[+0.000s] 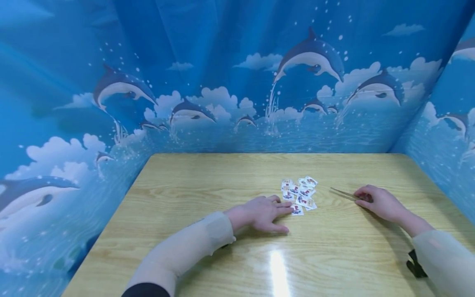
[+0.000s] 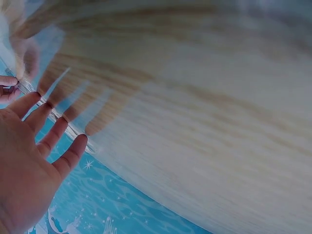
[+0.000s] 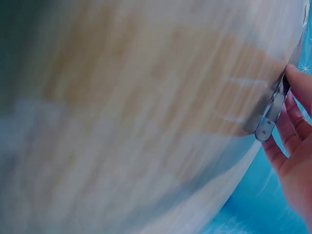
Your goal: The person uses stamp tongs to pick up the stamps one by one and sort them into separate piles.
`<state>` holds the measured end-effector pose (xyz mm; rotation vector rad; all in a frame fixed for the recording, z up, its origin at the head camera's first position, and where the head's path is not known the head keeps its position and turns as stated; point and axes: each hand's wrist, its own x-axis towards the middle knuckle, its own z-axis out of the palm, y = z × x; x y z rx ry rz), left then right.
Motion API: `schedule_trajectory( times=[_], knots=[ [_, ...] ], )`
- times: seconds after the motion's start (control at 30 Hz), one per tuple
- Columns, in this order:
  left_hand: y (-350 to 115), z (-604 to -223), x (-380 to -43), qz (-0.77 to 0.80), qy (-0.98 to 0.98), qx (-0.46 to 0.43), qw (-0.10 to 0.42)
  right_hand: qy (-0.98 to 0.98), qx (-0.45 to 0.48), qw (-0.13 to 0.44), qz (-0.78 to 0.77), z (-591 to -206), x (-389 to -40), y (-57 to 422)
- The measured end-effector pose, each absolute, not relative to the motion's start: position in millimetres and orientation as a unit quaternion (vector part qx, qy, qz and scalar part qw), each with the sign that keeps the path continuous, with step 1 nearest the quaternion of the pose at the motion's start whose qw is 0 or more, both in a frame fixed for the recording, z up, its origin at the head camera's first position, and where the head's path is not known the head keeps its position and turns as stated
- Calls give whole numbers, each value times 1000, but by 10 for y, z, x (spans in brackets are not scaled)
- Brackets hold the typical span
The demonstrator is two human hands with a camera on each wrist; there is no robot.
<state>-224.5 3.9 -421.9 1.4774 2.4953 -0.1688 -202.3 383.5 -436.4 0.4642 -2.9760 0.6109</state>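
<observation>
Several small white cards (image 1: 305,192) with coloured pictures lie loosely clustered, some overlapping, right of the table's middle. My left hand (image 1: 263,212) stretches over the tabletop with fingers spread, its fingertips at the nearest card's left edge. To the right of the cards, my right hand (image 1: 380,202) pinches a pair of metal tweezers (image 1: 343,194) between thumb and fingers. The thin tips point left toward the cards, just above the wood. In the right wrist view the rounded end of the tweezers (image 3: 267,126) shows against the glossy surface. The left wrist view shows the left fingers (image 2: 70,156) extended against the tabletop.
The wood-grain table (image 1: 185,185) has rounded far corners and a bright light reflection near the front. Blue dolphin-print curtains (image 1: 222,82) stand behind and on both sides. A black object (image 1: 416,264) shows by the right sleeve.
</observation>
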Motion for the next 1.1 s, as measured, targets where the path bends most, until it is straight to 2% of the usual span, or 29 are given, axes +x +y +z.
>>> schedule_trajectory(
  times=[0.47, 0.67, 1.1],
  knots=[
    [32, -4223, -2257, -58, 850, 510, 116, -958, 167, 56, 225, -4121, -1927, 3672],
    [20, -4219, -2260, -47, 851, 510, 120, -951, 164, 6, 263, -3984, -1869, 3528],
    [11, -4189, -2248, -43, 854, 503, 129, -901, 213, -105, 363, -4023, -1752, 3182]
  ],
)
